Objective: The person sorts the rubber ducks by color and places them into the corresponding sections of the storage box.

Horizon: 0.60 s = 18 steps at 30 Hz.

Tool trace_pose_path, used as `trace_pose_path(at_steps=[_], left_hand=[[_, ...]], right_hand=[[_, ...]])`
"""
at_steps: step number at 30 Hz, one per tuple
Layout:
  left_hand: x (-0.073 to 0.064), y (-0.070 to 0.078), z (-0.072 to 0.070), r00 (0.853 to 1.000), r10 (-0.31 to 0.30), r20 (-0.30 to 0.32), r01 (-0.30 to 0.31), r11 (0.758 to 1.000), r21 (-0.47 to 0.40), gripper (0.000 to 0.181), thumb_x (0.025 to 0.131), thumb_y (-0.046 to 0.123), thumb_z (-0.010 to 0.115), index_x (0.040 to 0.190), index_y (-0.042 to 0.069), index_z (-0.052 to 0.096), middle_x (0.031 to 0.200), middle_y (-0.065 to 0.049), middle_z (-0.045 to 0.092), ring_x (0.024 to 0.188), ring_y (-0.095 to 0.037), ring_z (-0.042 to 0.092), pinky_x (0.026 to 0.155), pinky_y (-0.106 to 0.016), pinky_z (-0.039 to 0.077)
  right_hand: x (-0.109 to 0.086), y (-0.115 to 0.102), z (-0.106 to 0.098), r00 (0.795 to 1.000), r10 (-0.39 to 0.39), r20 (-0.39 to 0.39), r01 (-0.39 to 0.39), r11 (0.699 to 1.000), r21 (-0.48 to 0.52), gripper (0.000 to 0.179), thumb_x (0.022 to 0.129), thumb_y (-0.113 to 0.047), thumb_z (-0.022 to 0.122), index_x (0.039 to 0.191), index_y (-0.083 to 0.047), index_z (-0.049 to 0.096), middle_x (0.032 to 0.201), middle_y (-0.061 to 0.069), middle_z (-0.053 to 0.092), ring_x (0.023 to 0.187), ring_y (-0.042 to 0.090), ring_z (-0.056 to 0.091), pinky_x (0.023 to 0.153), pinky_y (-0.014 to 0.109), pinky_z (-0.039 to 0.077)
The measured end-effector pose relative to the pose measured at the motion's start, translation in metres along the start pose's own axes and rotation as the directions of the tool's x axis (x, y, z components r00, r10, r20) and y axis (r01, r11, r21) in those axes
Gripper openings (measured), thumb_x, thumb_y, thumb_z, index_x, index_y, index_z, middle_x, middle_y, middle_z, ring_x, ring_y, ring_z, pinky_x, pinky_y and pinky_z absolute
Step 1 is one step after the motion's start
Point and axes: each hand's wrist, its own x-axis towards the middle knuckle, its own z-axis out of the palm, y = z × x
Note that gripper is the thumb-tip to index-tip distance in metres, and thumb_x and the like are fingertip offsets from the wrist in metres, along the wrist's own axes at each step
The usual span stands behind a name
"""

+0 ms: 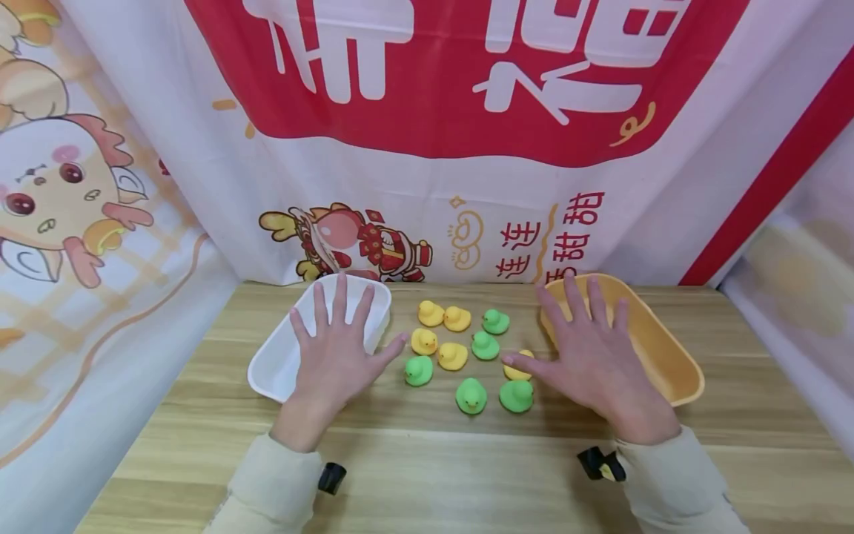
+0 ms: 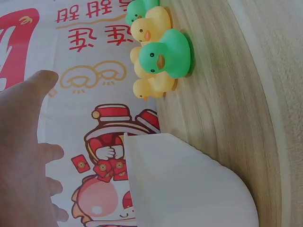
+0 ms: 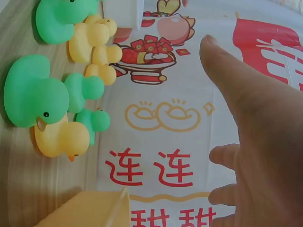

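Observation:
My left hand (image 1: 336, 363) hovers over the white plastic basin (image 1: 267, 371) with its fingers spread and nothing in it. In the left wrist view, the thumb (image 2: 45, 81) and fingertips show apart from the basin's wall. On the other side, my right hand (image 1: 597, 363) is spread over the near-left part of the orange basin (image 1: 680, 374), also holding nothing. Its thumb overlaps a yellow toy duck (image 1: 519, 366) in the head view. Between the hands, several yellow toy ducks (image 1: 452, 357) and several green toy ducks (image 1: 471, 397) sit loosely grouped on the wooden table.
Behind the wooden table (image 1: 434, 475) hangs a white and red printed cloth (image 1: 427, 178). Another patterned cloth (image 1: 100, 311) borders the left side, and pale fabric (image 1: 794, 297) borders the right. Both basins stand near the back edge.

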Motion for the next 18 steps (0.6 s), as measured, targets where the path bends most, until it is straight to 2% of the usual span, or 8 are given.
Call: trace_pose_path(at_steps=[3, 5, 7, 9, 11, 13, 15, 18], left_hand=[[0.000, -0.012, 0.000, 0.998, -0.039, -0.053, 0.037, 0.999, -0.036, 0.095, 0.100, 0.074, 0.053, 0.173, 0.020, 0.024, 0.182, -0.017, -0.003, 0.166, -0.051, -0.004, 0.126, -0.083, -0.004], [-0.004, -0.029, -0.003, 0.985, -0.092, -0.148, 0.079, 0.993, -0.092, 0.086, 0.102, 0.063, 0.059, 0.168, 0.013, 0.035, 0.179, -0.024, 0.014, 0.164, -0.052, 0.014, 0.128, -0.080, 0.007], [-0.011, -0.047, -0.003, 0.948, -0.180, -0.263, 0.133, 0.973, -0.187, 0.074, 0.103, 0.048, 0.066, 0.159, 0.004, 0.046, 0.170, -0.029, 0.033, 0.156, -0.052, 0.031, 0.127, -0.076, 0.020], [-0.019, -0.066, -0.001, 0.890, -0.301, -0.342, 0.191, 0.928, -0.319, 0.061, 0.102, 0.035, 0.069, 0.148, -0.003, 0.054, 0.157, -0.032, 0.049, 0.146, -0.053, 0.043, 0.123, -0.072, 0.030], [-0.027, -0.084, 0.003, 0.829, -0.437, -0.348, 0.254, 0.850, -0.461, 0.053, 0.102, 0.028, 0.068, 0.142, -0.006, 0.059, 0.148, -0.033, 0.056, 0.140, -0.054, 0.048, 0.120, -0.069, 0.035], [-0.034, -0.100, 0.007, 0.786, -0.559, -0.265, 0.326, 0.737, -0.592, 0.054, 0.103, 0.026, 0.066, 0.146, -0.006, 0.057, 0.153, -0.033, 0.054, 0.144, -0.054, 0.046, 0.121, -0.068, 0.035], [-0.039, -0.114, 0.010, 0.754, -0.643, -0.132, 0.402, 0.612, -0.681, 0.057, 0.104, 0.028, 0.065, 0.151, -0.003, 0.055, 0.159, -0.029, 0.050, 0.147, -0.050, 0.045, 0.119, -0.063, 0.042], [-0.044, -0.132, 0.012, 0.722, -0.684, 0.104, 0.485, 0.394, -0.781, 0.062, 0.106, 0.033, 0.067, 0.159, 0.006, 0.049, 0.162, -0.015, 0.050, 0.136, -0.028, 0.056, 0.108, -0.040, 0.054]], right_hand=[[0.001, -0.001, 0.001, 1.000, -0.023, -0.006, 0.023, 0.999, 0.024, 0.112, 0.090, -0.087, 0.057, 0.173, -0.020, 0.021, 0.181, 0.022, 0.005, 0.164, 0.053, 0.007, 0.127, 0.081, 0.010], [0.004, -0.004, 0.003, 0.999, -0.050, -0.015, 0.051, 0.998, 0.047, 0.105, 0.095, -0.077, 0.063, 0.173, -0.020, 0.022, 0.180, 0.023, 0.009, 0.162, 0.052, 0.017, 0.126, 0.078, 0.023], [0.007, -0.007, 0.006, 0.997, -0.070, -0.029, 0.072, 0.995, 0.073, 0.098, 0.098, -0.064, 0.070, 0.172, -0.019, 0.024, 0.178, 0.024, 0.019, 0.158, 0.051, 0.028, 0.122, 0.075, 0.036], [0.010, -0.010, 0.010, 0.996, -0.078, -0.044, 0.083, 0.989, 0.120, 0.091, 0.100, -0.052, 0.074, 0.171, -0.018, 0.028, 0.172, 0.025, 0.029, 0.153, 0.048, 0.039, 0.116, 0.072, 0.045], [0.012, -0.013, 0.014, 0.995, -0.080, -0.060, 0.090, 0.979, 0.182, 0.085, 0.101, -0.042, 0.076, 0.169, -0.017, 0.032, 0.164, 0.024, 0.041, 0.144, 0.044, 0.051, 0.109, 0.067, 0.053], [0.017, -0.016, 0.019, 0.994, -0.086, -0.069, 0.101, 0.961, 0.259, 0.075, 0.102, -0.036, 0.076, 0.165, -0.015, 0.039, 0.154, 0.019, 0.051, 0.133, 0.038, 0.060, 0.101, 0.060, 0.060], [0.022, -0.019, 0.024, 0.992, -0.097, -0.077, 0.117, 0.935, 0.336, 0.066, 0.102, -0.031, 0.076, 0.159, -0.013, 0.048, 0.145, 0.016, 0.059, 0.121, 0.033, 0.066, 0.092, 0.051, 0.063], [0.033, -0.025, 0.035, 0.990, -0.119, -0.069, 0.137, 0.891, 0.433, 0.053, 0.102, -0.025, 0.076, 0.150, -0.010, 0.059, 0.134, 0.013, 0.067, 0.110, 0.027, 0.070, 0.084, 0.041, 0.064]])
